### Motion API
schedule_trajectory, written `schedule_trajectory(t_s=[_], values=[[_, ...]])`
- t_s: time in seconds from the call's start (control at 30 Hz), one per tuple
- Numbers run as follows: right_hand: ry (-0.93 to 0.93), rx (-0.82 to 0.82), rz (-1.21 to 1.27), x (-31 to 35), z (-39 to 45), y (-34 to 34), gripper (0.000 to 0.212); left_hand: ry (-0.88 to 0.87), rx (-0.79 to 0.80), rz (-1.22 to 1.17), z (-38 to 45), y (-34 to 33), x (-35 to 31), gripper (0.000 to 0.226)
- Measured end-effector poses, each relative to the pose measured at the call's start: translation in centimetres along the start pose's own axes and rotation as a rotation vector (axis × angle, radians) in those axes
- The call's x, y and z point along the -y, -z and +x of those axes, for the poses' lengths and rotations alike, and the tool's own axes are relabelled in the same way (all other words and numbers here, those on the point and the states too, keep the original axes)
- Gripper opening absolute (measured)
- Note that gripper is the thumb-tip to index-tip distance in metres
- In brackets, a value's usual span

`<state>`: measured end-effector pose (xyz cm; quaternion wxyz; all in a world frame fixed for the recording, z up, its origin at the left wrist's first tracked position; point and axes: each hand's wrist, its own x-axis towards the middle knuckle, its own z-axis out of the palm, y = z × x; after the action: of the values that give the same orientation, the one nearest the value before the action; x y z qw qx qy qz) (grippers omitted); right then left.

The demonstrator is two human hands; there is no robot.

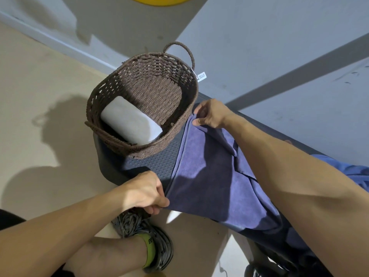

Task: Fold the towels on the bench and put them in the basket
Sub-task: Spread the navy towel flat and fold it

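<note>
Both hands pinch the blue towel [209, 176]: left hand [146, 189] on its near-left corner at the bench's near edge, right hand [209, 114] on its far-left corner by the bench's far edge. Towel lies spread across the dark bench [157, 160], a fold showing toward its right side. Brown woven basket [123, 80] stands on the bench's left end, just left of the towel. Folded white towel [131, 121] lies inside it. Grey shoe [151, 236] on the floor below.
</note>
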<state>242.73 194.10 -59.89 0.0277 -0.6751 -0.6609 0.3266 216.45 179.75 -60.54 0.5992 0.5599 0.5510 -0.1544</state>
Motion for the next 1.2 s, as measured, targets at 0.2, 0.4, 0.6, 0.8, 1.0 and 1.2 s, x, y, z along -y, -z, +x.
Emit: schedule_trajectory(t_s=[0.2, 0.4, 0.6, 0.8, 1.0, 1.2], values=[[0.069, -0.047, 0.099, -0.3, -0.9, -0.3, 0.018, -0.033, 0.019, -0.01, 0.0, 0.3, -0.1, 0.016], [0.053, 0.055, 0.038, -0.7, -2.0, 1.2, 0.03, -0.037, -0.001, 0.052, 0.0, 0.3, 0.2, 0.018], [-0.005, -0.187, 0.312, -2.8, -3.6, 5.2, 0.03, -0.317, -0.247, -0.152, 0.0, 0.5, -0.5, 0.017], [-0.129, -0.262, 0.216, -5.8, -2.1, 5.7, 0.025, -0.236, -0.37, -0.369, 0.5, 1.3, -0.7, 0.01], [-0.062, -0.208, 0.059, -3.7, 1.6, 2.1, 0.023, -0.054, -0.303, -0.499, 0.6, 1.2, -0.3, 0.025], [-0.092, -0.316, 0.128, -2.0, 2.6, -0.4, 0.025, -0.06, -0.321, -0.207, 1.3, 1.3, 1.4, 0.011]])
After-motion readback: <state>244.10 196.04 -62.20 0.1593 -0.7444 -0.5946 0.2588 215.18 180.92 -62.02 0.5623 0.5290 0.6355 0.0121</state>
